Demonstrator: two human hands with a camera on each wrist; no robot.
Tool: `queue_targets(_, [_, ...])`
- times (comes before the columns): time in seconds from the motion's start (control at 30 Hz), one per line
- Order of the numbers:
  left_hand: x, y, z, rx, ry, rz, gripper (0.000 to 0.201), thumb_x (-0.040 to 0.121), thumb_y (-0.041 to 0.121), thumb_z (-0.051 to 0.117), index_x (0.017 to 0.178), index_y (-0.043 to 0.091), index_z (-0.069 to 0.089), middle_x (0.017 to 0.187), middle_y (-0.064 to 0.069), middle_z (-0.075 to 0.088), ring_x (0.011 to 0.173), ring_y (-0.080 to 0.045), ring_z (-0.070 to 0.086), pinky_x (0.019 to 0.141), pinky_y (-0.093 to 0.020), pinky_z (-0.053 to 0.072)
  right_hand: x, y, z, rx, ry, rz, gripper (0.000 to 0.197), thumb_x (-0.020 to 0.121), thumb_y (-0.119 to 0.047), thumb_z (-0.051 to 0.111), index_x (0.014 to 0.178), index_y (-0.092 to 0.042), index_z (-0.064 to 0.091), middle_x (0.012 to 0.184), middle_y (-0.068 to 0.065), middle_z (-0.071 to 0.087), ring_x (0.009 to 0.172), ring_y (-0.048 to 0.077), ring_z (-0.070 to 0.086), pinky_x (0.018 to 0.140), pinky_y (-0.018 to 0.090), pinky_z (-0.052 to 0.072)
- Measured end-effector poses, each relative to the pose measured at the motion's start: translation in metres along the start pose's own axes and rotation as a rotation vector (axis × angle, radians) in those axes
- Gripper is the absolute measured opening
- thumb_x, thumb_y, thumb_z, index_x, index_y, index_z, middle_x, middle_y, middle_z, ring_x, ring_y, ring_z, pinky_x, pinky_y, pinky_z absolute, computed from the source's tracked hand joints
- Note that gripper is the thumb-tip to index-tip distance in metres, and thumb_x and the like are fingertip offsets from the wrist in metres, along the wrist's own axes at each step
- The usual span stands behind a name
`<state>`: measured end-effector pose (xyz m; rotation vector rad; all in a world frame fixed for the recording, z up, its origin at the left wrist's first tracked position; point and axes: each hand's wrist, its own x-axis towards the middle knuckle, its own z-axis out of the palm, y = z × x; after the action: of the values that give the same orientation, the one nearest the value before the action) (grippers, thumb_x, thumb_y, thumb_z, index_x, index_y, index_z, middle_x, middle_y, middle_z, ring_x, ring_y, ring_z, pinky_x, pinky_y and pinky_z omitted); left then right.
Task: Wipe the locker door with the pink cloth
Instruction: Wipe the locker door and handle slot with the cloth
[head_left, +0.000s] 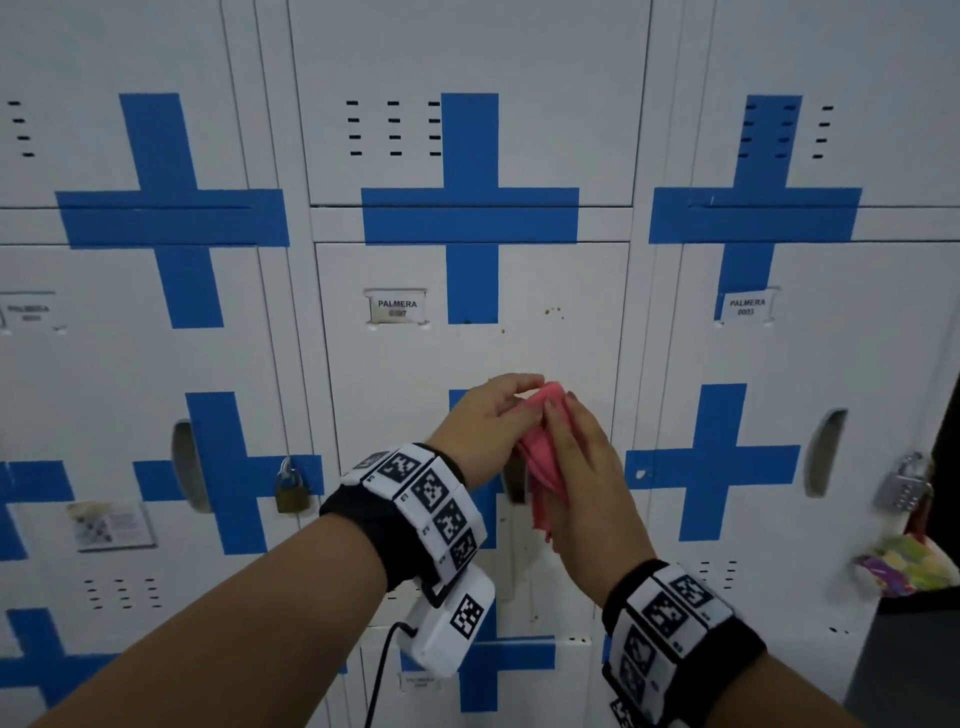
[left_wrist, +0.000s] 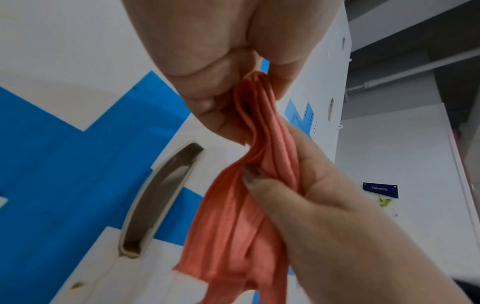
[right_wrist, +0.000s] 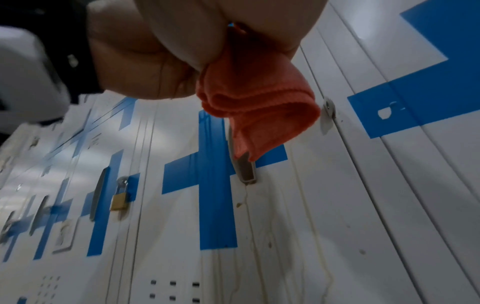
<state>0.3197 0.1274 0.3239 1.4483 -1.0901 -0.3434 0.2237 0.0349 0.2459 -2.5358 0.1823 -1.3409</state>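
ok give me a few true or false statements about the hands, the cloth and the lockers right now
1. Both hands hold the cloth. True: the left hand pinches its top and the right hand grips it lower down.
2. The cloth is spread flat against the door. False: it is bunched in folds between the hands, in front of the door.
3. A brass padlock hangs on the locker to the left. True.
4. The middle door is spotless. False: small brownish spots show near its label, and drip marks run lower down.
5. The crosses on the lockers are red. False: the crosses are blue.
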Motion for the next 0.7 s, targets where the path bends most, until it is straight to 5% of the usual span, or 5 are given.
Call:
queue_targets(0.1, [0.001, -0.004, -0.011, 0.074, 0.068, 0.077, 0.028, 0.098, 0.023, 0.043, 0.124, 0.022, 0.055, 0.099, 0.000, 0.064, 0.091, -0.011, 0.059, 0.083, -0.027, 0.048, 0.014, 0.009, -0.008, 0.055, 0.045, 0.080, 0.082, 0.089, -0.003, 0.053, 0.147, -0.037, 0.005, 0.153, -0.009, 0.008, 0.135, 0.012, 0.020, 0.109, 0.036, 0.033])
queue_targets(0.23, [-0.004, -0.028, -0.042, 0.917, 0.343, 0.396, 0.033, 0.094, 0.031, 0.047, 0.125, 0.022, 0.053, 0.126, 0.004, 0.052, 0.116, -0.013, 0.046, 0.099, -0.030, 0.033, 0.039, 0.019, -0.025, 0.094, 0.166, 0.132, 0.077, 0.093, -0.010, 0.046, 0.146, -0.043, 0.002, 0.149, -0.018, 0.004, 0.137, 0.017, 0.023, 0.103, 0.045, 0.041])
queue_targets(0.37, [-0.009, -0.050, -0.058, 1.296, 0.381, 0.363, 0.065, 0.091, 0.037, 0.042, 0.147, 0.018, 0.016, 0.157, -0.004, 0.008, 0.145, -0.021, 0.003, 0.116, -0.044, 0.004, 0.059, 0.029, -0.037, 0.010, 0.258, 0.134, 0.078, 0.094, -0.009, 0.047, 0.146, -0.039, -0.002, 0.152, -0.010, 0.001, 0.139, 0.019, 0.015, 0.110, 0.043, 0.031])
queue_targets(0.47, [-0.004, -0.066, -0.062, 1.402, 0.355, 0.301, 0.078, 0.091, 0.039, 0.042, 0.147, 0.018, -0.008, 0.156, -0.007, -0.013, 0.144, -0.024, -0.012, 0.114, -0.046, -0.004, 0.069, 0.038, -0.035, -0.095, 0.231, 0.119, 0.076, 0.094, -0.011, 0.046, 0.146, -0.037, -0.004, 0.155, -0.004, 0.002, 0.138, 0.025, 0.014, 0.113, 0.044, 0.025])
queue_targets(0.7, [0.003, -0.080, -0.068, 1.466, 0.333, 0.278, 0.069, 0.092, 0.034, 0.027, 0.147, 0.013, -0.009, 0.155, -0.008, -0.017, 0.143, -0.025, -0.012, 0.114, -0.049, 0.003, 0.080, 0.049, -0.023, -0.273, 0.067, 0.096, 0.072, 0.098, -0.024, 0.040, 0.145, -0.020, -0.013, 0.157, 0.000, -0.013, 0.142, 0.018, -0.016, 0.116, 0.039, 0.005])
